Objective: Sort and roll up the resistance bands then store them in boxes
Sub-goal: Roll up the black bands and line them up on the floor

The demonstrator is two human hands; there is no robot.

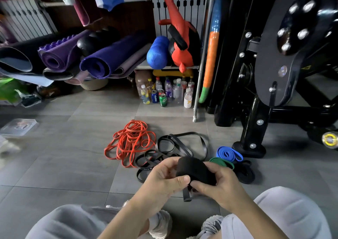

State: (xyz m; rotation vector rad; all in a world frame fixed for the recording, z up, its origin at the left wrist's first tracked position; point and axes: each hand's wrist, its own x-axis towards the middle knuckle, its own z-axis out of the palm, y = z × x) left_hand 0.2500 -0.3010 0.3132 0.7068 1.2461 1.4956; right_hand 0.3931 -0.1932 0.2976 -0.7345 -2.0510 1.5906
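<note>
Between both hands I hold a thick roll of black resistance band (195, 169) above the floor. My left hand (164, 180) grips its left side, thumb across the front. My right hand (217, 183) pinches its right lower edge, and a short loose tail (187, 194) hangs below. On the tiles ahead lie a tangle of orange bands (130, 141), loose black bands (175, 147), a rolled blue band (229, 153), a green band (222, 162) and another black coil (245, 173).
A clear plastic box (19, 127) sits on the floor at far left. Bottles and cans (164, 92) stand under a shelf with rolled mats (102, 59). A black exercise machine (274, 74) fills the right side. My knees frame the bottom.
</note>
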